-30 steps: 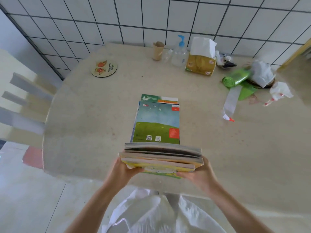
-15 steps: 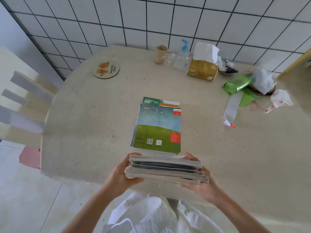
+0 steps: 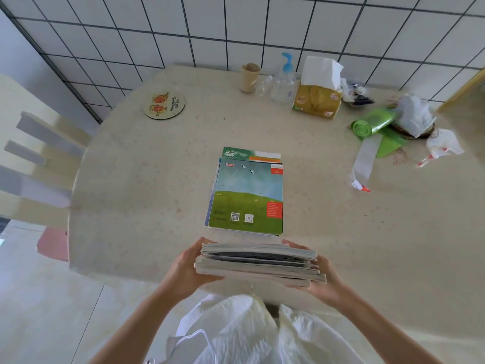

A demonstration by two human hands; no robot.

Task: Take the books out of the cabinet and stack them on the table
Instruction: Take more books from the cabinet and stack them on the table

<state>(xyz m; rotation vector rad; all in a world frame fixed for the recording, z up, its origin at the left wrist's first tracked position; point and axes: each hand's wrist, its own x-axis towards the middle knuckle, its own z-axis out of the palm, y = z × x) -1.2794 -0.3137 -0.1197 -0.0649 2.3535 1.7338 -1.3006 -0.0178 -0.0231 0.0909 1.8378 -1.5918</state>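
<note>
I hold a pile of several thin books between both hands, seen edge-on, above the near edge of the beige table. My left hand grips its left end, thumb on top. My right hand grips the right end from below, fingertips showing over the far edge. Just beyond the held pile, a short stack of books lies flat on the table, its top cover showing blue sky and green grass. The cabinet is out of view.
Along the tiled wall stand a paper cup, a pump bottle and a tissue pack. A round coaster lies at the back left. Green bag roll and crumpled plastic sit at the right. A chair stands left.
The held pile has tipped from showing its underside to level, and moved slightly forward towards the stack on the table. Both hands keep their grip.
</note>
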